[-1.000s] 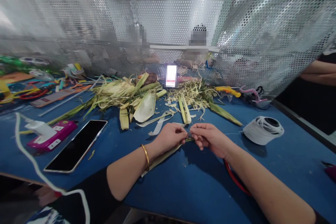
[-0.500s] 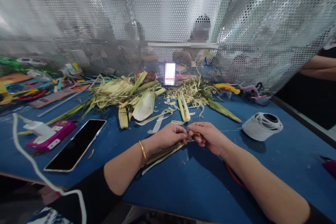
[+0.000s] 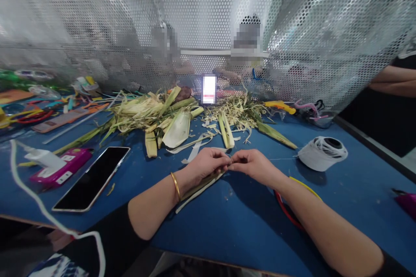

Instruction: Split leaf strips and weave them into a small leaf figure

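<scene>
My left hand [image 3: 208, 163], with a gold bangle at the wrist, is closed on a bundle of corn husk strips [image 3: 203, 187] that trails back under the wrist. The fingers of my right hand [image 3: 248, 164] are pinched together, their tips touching those of my left. A thin white thread [image 3: 282, 159] runs from the right hand to a spool of white thread [image 3: 322, 153] on the right. The exact point where thread and husk meet is hidden by the fingertips. Red and yellow handles [image 3: 287, 207] lie partly under my right forearm; the rest of that tool is covered.
A heap of corn husks [image 3: 136, 112] and a pile of shredded husk [image 3: 240, 112] lie ahead. On the left are a phone [image 3: 92, 177], a purple power strip [image 3: 61, 169] and a white cable [image 3: 32, 194]. A perforated silver curtain [image 3: 208, 13] hangs behind; a person's arm [image 3: 394, 80] shows at right.
My right hand has shifted slightly left and turned, so its fingertips meet the left hand's more closely. More of the red and yellow handles shows. The view has tilted slightly.
</scene>
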A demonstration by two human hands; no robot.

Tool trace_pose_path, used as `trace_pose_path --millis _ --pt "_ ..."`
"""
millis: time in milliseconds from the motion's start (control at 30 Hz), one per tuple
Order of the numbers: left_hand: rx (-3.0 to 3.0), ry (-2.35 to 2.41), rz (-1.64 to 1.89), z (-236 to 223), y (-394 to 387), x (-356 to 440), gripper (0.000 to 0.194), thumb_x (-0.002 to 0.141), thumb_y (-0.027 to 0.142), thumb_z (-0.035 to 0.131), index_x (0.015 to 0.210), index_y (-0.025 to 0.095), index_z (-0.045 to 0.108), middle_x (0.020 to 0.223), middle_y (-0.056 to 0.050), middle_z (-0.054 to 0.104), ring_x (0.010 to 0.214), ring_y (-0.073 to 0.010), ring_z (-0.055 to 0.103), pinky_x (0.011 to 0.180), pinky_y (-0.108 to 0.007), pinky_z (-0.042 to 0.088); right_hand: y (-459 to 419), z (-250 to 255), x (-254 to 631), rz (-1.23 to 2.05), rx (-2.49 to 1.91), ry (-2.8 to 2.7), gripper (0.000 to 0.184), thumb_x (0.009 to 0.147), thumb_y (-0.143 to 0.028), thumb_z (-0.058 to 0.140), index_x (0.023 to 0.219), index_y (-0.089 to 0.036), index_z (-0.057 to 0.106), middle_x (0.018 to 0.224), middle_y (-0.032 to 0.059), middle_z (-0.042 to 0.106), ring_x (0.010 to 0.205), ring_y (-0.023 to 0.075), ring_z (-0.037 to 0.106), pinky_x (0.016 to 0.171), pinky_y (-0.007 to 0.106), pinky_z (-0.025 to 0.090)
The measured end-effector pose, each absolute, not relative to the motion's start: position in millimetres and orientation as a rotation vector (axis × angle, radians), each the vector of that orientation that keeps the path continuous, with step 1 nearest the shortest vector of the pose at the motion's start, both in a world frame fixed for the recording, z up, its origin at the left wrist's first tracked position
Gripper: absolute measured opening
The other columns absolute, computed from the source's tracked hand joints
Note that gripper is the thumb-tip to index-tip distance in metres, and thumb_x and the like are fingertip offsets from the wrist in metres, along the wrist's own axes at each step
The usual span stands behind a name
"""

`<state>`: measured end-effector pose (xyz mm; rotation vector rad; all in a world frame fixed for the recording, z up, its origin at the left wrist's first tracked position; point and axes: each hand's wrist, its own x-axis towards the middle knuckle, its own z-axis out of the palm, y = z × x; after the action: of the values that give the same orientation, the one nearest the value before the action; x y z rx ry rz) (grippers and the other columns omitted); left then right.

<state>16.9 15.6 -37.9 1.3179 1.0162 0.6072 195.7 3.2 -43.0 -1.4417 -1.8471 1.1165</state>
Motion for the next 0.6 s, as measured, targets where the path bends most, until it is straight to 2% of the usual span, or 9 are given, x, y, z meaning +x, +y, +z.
trace_pose_path --millis 233,333,467,600 --pt "1.231 1.062 0.678 -39.3 17.9 16.0 0.013 0.068 0.028 0.068 0.071 0.015 0.068 0.063 0.001 0.062 0.044 -0.0036 0.04 0.038 -0.017 0.024 9.7 -50.0 202.6 0.813 -1.392 -1.928 0.015 0.075 -0.033 0.064 0.068 -0.02 0.069 0.068 -0.0006 0.061 0.065 0.0147 0.053 0.061 0.026 0.039" --pt "1.198 1.079 0.695 -39.9 18.4 16.5 0.012 0.067 0.026 0.069 0.073 0.015 0.069 0.064 0.0 0.064 0.042 -0.0033 0.04 0.038 -0.018 0.022 6.3 -45.9 201.1 0.64 -1.328 -2.026 0.014 0.078 -0.029 0.062 0.07 -0.021 0.069 0.072 0.0011 0.06 0.07 0.0159 0.056 0.065 0.027 0.041" --pt "1.2 1.112 0.71 -39.9 18.1 16.0 0.014 0.064 0.024 0.07 0.074 0.015 0.069 0.048 0.005 0.053 0.04 -0.0044 0.038 0.039 -0.018 0.022 -0.2 -38.6 197.9 0.496 -1.236 -2.156 0.017 0.082 -0.028 0.059 0.067 -0.021 0.065 0.073 0.0014 0.056 0.068 0.0149 0.054 0.063 0.027 0.039" --pt "1.254 1.119 0.721 -37.1 17.0 15.5 0.018 0.062 0.027 0.072 0.074 0.014 0.069 0.045 0.006 0.049 0.04 -0.0049 0.036 0.041 -0.019 0.022 -2.6 -34.6 197.1 0.595 -1.182 -2.246 0.018 0.082 -0.027 0.06 0.065 -0.022 0.065 0.073 0.0014 0.058 0.069 0.0153 0.056 0.063 0.027 0.039"
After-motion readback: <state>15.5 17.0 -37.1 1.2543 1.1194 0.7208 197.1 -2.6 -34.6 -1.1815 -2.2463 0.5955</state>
